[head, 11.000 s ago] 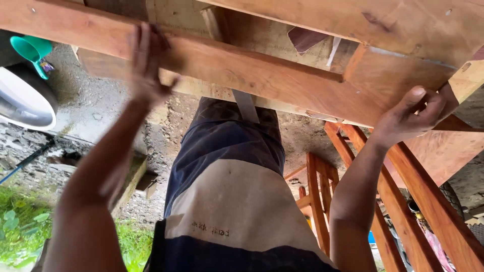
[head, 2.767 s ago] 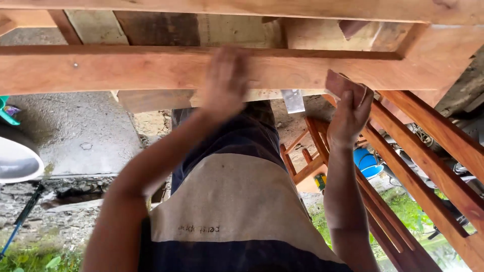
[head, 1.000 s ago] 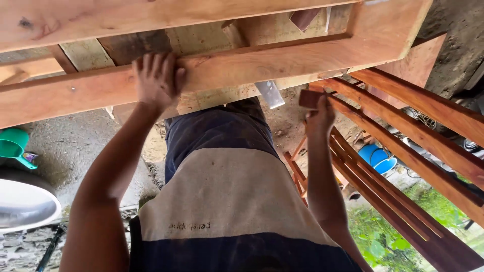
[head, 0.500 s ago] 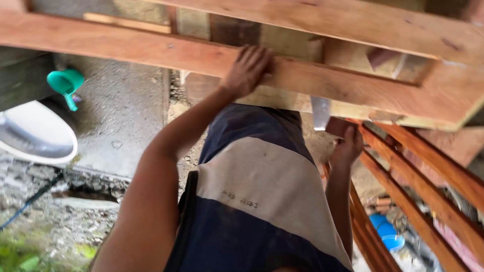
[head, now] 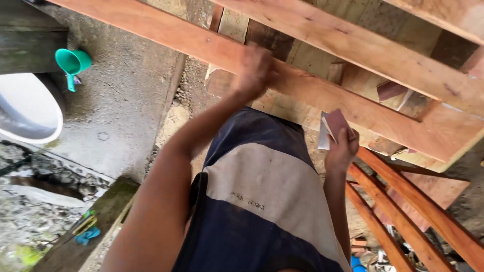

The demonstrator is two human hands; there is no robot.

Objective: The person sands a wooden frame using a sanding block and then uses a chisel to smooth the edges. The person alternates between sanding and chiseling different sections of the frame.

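At nine o'clock a white basin sits on the concrete ground, with a green scoop just beside it at ten. Toward twelve, the left hand is blurred against the reddish wooden rail; it touches the wood, but whether the fingers close on it cannot be told. At three o'clock of centre the right hand is clamped on a folded brown sandpaper piece, held just below the rail. Slanted wooden slats run toward five.
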